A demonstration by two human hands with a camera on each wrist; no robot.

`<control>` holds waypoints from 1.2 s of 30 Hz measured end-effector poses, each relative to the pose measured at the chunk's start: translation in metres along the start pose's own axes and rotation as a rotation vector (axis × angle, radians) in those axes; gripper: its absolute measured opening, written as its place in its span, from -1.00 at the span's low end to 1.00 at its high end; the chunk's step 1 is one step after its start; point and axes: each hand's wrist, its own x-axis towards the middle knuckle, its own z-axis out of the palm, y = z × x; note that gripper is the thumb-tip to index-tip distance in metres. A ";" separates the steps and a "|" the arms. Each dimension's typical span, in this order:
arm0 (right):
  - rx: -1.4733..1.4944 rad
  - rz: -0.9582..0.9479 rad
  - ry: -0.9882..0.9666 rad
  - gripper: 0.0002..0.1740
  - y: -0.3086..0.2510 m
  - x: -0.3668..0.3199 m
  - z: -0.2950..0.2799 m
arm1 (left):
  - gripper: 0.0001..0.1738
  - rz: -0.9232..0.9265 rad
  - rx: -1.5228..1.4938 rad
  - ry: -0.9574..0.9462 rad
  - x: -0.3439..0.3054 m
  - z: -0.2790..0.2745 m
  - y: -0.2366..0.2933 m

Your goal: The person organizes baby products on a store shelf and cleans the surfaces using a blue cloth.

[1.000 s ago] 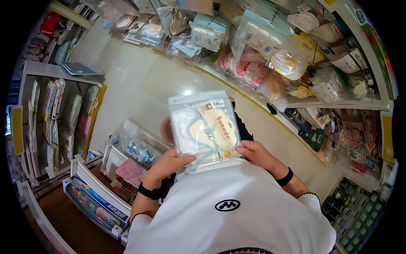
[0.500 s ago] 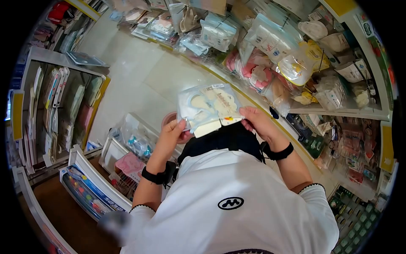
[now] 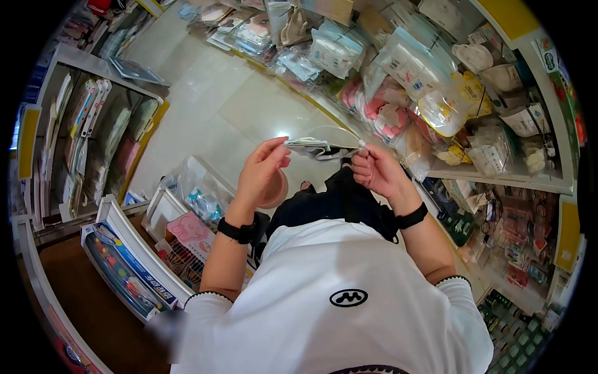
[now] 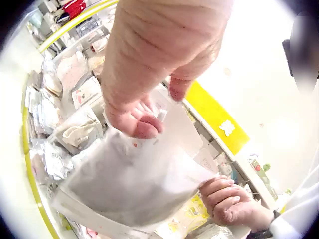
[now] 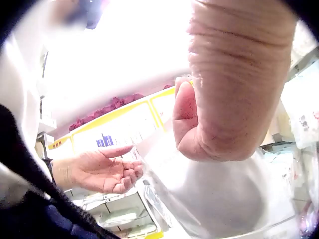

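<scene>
A flat clear plastic bag [image 3: 311,148] with a pale cloth item inside is held up in front of the waist, seen nearly edge-on in the head view. My left hand [image 3: 265,168] holds its left edge with the fingertips. My right hand [image 3: 379,169] pinches the opposite upper corner, fingers curled into the palm. In the left wrist view the broad whitish face of the bag [image 4: 134,184] spans between both hands. The right wrist view shows the bag [image 5: 224,199] behind the right hand, and the left hand [image 5: 104,172] at its other edge.
Hanging packaged goods [image 3: 398,62] fill the rack ahead and to the right. A shelf of upright flat packs [image 3: 87,131] stands at left. Lower left are a boxed toy [image 3: 128,271], a pink box [image 3: 190,234] and a wire basket [image 3: 187,265]. A pink round container [image 3: 274,190] is beyond the left forearm.
The bag has tilted from facing the head camera, with its printed card and blue-edged cloth in sight, to nearly edge-on. Both hands have moved forward, away from the body.
</scene>
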 end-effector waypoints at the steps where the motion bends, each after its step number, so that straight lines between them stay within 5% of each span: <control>1: 0.040 0.006 -0.042 -0.72 -0.002 0.003 -0.003 | -0.60 0.016 0.056 -0.070 0.005 -0.002 -0.001; 7: 0.073 0.022 -0.109 -0.74 -0.002 0.004 -0.002 | -0.38 0.442 0.861 0.058 0.026 -0.003 0.001; 10: 0.024 0.055 -0.189 -0.73 0.009 0.006 -0.012 | -0.26 0.677 1.164 -0.075 0.016 0.014 0.007; 13: -0.023 0.083 -0.053 -0.73 0.018 0.000 -0.001 | -0.20 0.646 1.316 -0.246 0.001 0.035 0.002; 14: -0.022 0.079 -0.102 -0.72 0.019 0.002 -0.002 | -0.23 0.721 1.368 -0.193 0.001 0.038 -0.004; 17: -0.080 0.056 -0.140 -0.72 0.020 0.001 0.006 | -0.36 0.469 1.370 -0.191 0.018 0.025 -0.024; 20: -0.129 0.009 -0.149 -0.72 0.020 0.005 0.008 | -0.54 0.507 1.417 -0.161 0.022 0.023 -0.026; 26: -0.169 0.035 -0.098 -0.69 0.022 0.022 0.030 | -0.63 0.575 1.331 -0.075 0.019 0.020 -0.028; 32: -0.225 -0.040 -0.102 -0.69 0.021 0.041 0.027 | -0.67 -0.039 1.324 -0.032 0.024 0.007 -0.023; 36: -0.444 -0.031 -0.002 -0.66 0.024 0.044 0.008 | -0.59 0.087 0.307 0.178 0.037 -0.046 -0.051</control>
